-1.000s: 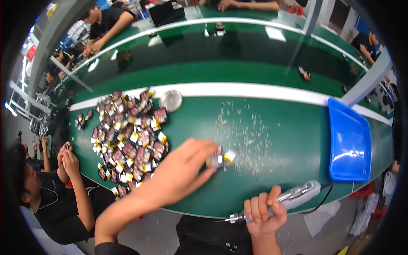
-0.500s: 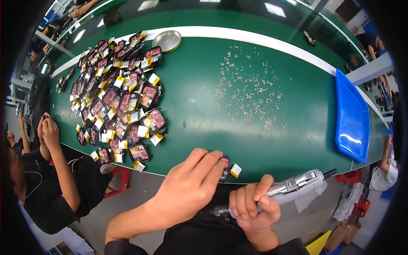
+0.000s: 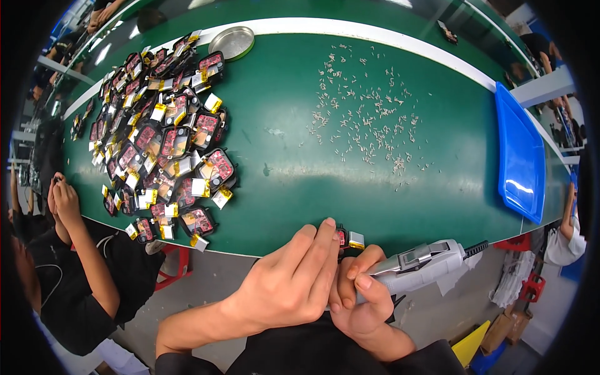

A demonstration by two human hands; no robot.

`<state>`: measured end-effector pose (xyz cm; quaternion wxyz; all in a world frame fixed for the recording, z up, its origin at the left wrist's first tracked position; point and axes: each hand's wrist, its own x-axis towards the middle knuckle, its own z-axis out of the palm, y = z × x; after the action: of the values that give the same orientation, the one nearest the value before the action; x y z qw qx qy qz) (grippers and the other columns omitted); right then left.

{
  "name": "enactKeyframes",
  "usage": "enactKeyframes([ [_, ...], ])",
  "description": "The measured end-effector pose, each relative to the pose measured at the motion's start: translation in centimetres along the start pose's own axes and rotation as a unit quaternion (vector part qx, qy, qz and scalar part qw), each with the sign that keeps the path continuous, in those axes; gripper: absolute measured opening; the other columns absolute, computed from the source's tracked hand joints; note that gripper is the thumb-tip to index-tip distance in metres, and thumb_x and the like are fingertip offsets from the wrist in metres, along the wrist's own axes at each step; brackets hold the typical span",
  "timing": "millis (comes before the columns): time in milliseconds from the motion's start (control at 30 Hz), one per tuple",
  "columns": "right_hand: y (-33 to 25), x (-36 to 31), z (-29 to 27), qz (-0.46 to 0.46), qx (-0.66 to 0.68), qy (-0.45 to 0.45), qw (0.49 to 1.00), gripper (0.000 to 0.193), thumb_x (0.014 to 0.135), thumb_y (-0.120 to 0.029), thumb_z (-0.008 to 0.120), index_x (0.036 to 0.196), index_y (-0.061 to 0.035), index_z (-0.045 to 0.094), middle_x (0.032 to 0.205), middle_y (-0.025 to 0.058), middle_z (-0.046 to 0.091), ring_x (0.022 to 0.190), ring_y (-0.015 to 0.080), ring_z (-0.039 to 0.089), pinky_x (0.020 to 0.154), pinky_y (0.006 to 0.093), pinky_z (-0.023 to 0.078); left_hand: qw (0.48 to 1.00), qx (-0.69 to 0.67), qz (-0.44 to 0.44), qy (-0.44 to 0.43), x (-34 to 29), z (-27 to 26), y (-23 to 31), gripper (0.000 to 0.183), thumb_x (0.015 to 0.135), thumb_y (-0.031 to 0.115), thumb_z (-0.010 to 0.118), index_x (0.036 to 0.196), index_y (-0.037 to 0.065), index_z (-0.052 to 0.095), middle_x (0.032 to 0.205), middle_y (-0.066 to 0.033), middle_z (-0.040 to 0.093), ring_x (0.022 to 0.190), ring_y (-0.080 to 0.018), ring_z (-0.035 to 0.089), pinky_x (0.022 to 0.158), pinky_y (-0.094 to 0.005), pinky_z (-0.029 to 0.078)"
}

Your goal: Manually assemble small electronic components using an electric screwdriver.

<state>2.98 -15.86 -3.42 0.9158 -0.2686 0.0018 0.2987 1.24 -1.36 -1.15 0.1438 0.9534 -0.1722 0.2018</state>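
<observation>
At the table's front edge, my left hand [image 3: 281, 281] is closed around a small black-cased device [image 3: 342, 237] with a red circuit board. Its silver battery [image 3: 356, 240] with yellow tape sticks out to the right; the fingers cover much of the case. My right hand [image 3: 364, 303] grips a grey electric screwdriver [image 3: 419, 269], whose black cord end points up to the right. Both hands are close together, and the left one hides the screwdriver's tip. Many small screws [image 3: 372, 125] lie scattered on the green table [image 3: 281, 200] beyond the hands.
A large pile of similar open devices [image 3: 169, 144] covers the table's left side. Behind it stands a round metal dish [image 3: 232, 42]. A blue tray [image 3: 520, 156] is at the right edge. A co-worker [image 3: 78, 275] sits at the left, with hands raised by the table.
The screwdriver's tip has swung from below my left hand to behind it as my right hand moved left. The device has shifted slightly right and away from me.
</observation>
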Motion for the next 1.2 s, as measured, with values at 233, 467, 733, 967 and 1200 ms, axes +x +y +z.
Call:
enactKeyframes([
  [233,-4.8,0.5,1.5,-0.043,-0.078,-0.064,0.994,0.014,0.088,-0.015,0.052,0.083,-0.0049,0.044,0.051,0.0031,0.043,0.039,0.0147,0.039,0.043,0.0317,0.04,0.997,-0.03,-0.012,-0.07,-0.1,-0.8,0.3,0.039,0.067,0.0,0.063,0.102,-0.015,0.061,0.113,-0.0263,0.06,0.086,-0.0309,0.06,0.064,-0.0316,0.054],
  [467,-8.4,5.1,2.4,-0.153,-0.18,-0.183,0.954,0.023,0.097,-0.026,0.051,0.085,-0.0088,0.042,0.052,0.0001,0.045,0.039,0.0094,0.044,0.042,0.0256,0.04,0.997,-0.004,0.002,-0.074,-0.6,-0.7,0.4,0.033,0.067,-0.002,0.063,0.097,-0.016,0.063,0.112,-0.0275,0.061,0.087,-0.0308,0.06,0.066,-0.0304,0.055],
  [733,-8.1,6.8,2.1,-0.159,-0.229,-0.16,0.947,0.023,0.099,-0.03,0.045,0.087,-0.0106,0.042,0.05,-0.0015,0.044,0.039,0.0092,0.041,0.046,0.0244,0.038,0.999,0.0,-0.001,-0.042,-0.5,-0.2,0.2,0.03,0.065,-0.002,0.064,0.092,-0.014,0.065,0.109,-0.0263,0.063,0.085,-0.0299,0.061,0.065,-0.029,0.055],
  [967,-7.5,7.3,1.7,-0.14,-0.247,-0.164,0.945,0.023,0.096,-0.027,0.049,0.083,-0.01,0.041,0.049,-0.0013,0.043,0.039,0.0102,0.042,0.044,0.0256,0.039,0.999,-0.004,-0.006,-0.031,-0.7,0.3,0.2,0.029,0.065,-0.001,0.064,0.091,-0.014,0.065,0.107,-0.0257,0.064,0.084,-0.0293,0.061,0.066,-0.0293,0.054],
  [1200,-8.1,8.1,3.1,-0.06,-0.323,-0.191,0.925,0.022,0.088,-0.018,0.059,0.079,-0.0081,0.041,0.047,-0.0008,0.042,0.038,0.011,0.04,0.041,0.0267,0.034,0.998,-0.015,0.001,-0.058,-0.2,-0.4,-0.4,0.028,0.07,0.007,0.06,0.09,-0.011,0.066,0.107,-0.0235,0.064,0.09,-0.0274,0.06,0.08,-0.0298,0.052],
])
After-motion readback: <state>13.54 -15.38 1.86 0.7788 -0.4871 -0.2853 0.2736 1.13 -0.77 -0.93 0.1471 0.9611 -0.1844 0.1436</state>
